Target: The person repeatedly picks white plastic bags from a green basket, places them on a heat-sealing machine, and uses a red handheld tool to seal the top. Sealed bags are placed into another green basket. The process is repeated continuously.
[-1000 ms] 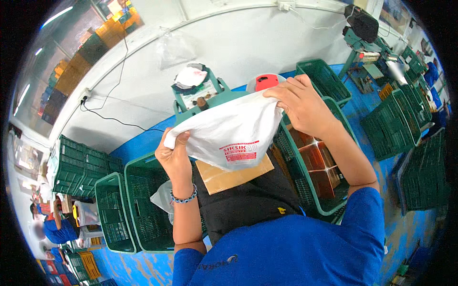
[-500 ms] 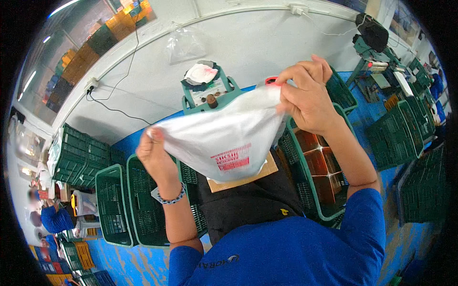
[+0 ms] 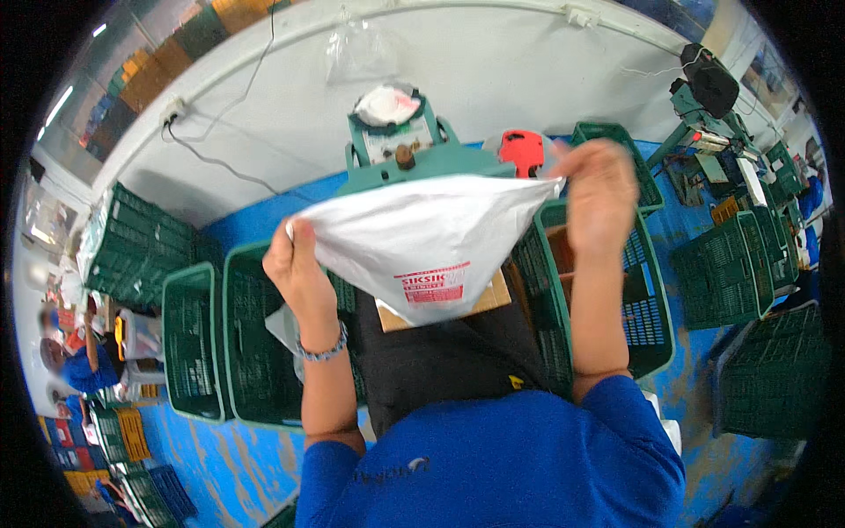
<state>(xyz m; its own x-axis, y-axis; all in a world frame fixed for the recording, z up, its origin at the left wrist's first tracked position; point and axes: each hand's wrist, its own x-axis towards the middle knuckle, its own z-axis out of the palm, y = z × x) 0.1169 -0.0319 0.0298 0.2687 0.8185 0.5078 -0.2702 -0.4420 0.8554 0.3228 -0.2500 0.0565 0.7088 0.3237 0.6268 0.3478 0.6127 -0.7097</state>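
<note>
- white plastic: spreading as one bag (image 3: 431,233) between left hand (image 3: 304,275) and right hand (image 3: 604,198), hanging above the lap (image 3: 449,365), overlapping cardboard (image 3: 495,295) with the lower edge.
- with left hand: pinching the bag's upper left corner narrowly between thumb and fingers; wearing one bracelet (image 3: 326,354) on that wrist.
- with right hand: blurring right beside the upper right corner; impossible to tell whether pinching or loosening there.
- judging progress: apparently having the bag up and spread already, pulling the top edge nearly straight, facing the red print (image 3: 436,286) toward the wearer.
- judging the remainder: not revealing any contents, nor any closed seam along the top; leaving filled or unfilled, closed or unclosed, in doubt.
- counting close in: one bag, one piece of cardboard lying on the lap.
- counting nearby crates: two standing on the left, outer crate (image 3: 189,348) and inner crate (image 3: 246,299), the latter holding crumpled plastic (image 3: 283,329); two on the right, side crate (image 3: 546,308) containing brown things (image 3: 560,245), and back crate (image 3: 650,187).
- counting ahead: one green machine (image 3: 444,163), one red thing (image 3: 521,151) sitting just right of it, one clear bag (image 3: 356,55) hanging on the wall (image 3: 493,70).
- counting farther out: one more machine (image 3: 704,119) standing upper right; stacked crates (image 3: 145,246) on the left, overlapping too much for sure counting; at least one person (image 3: 88,365) in blue, working or standing far left.
</note>
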